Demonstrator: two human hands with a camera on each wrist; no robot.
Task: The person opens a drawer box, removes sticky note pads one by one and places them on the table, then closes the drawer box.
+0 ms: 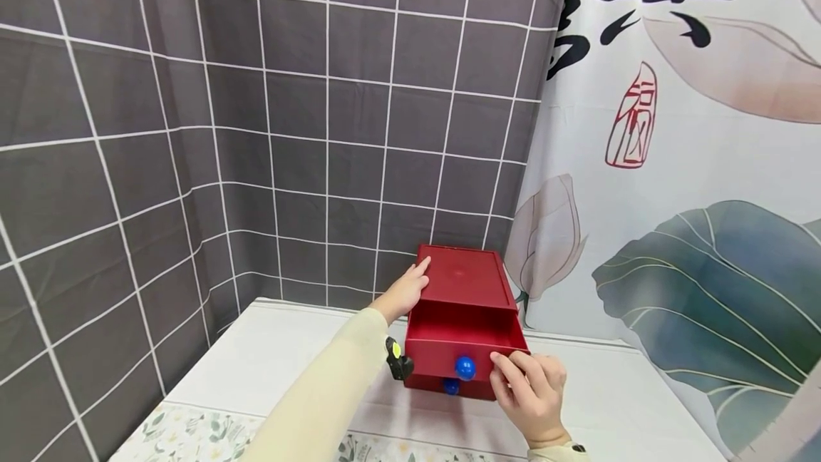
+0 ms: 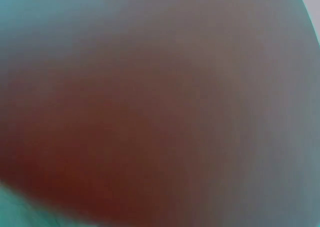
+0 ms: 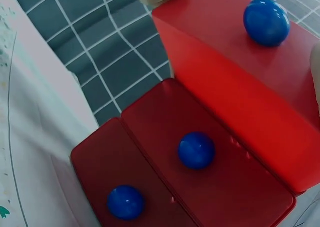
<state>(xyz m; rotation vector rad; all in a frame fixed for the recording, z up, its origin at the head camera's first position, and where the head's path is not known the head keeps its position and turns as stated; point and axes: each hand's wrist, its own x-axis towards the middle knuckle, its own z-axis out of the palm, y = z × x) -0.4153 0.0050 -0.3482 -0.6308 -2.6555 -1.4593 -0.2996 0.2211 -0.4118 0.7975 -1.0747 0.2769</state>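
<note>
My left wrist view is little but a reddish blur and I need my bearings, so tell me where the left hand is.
Observer: The head view shows the left hand at the left edge of the top of a red drawer unit, fingers outstretched.
Operator: Now report on the other side.
Observer: The right hand has its fingers at the front of the pulled-out drawer, to the right of its blue knob.
Operator: Describe what sits beneath that drawer.
Observer: The right wrist view shows two lower drawer fronts, each with a blue knob of its own.
</note>
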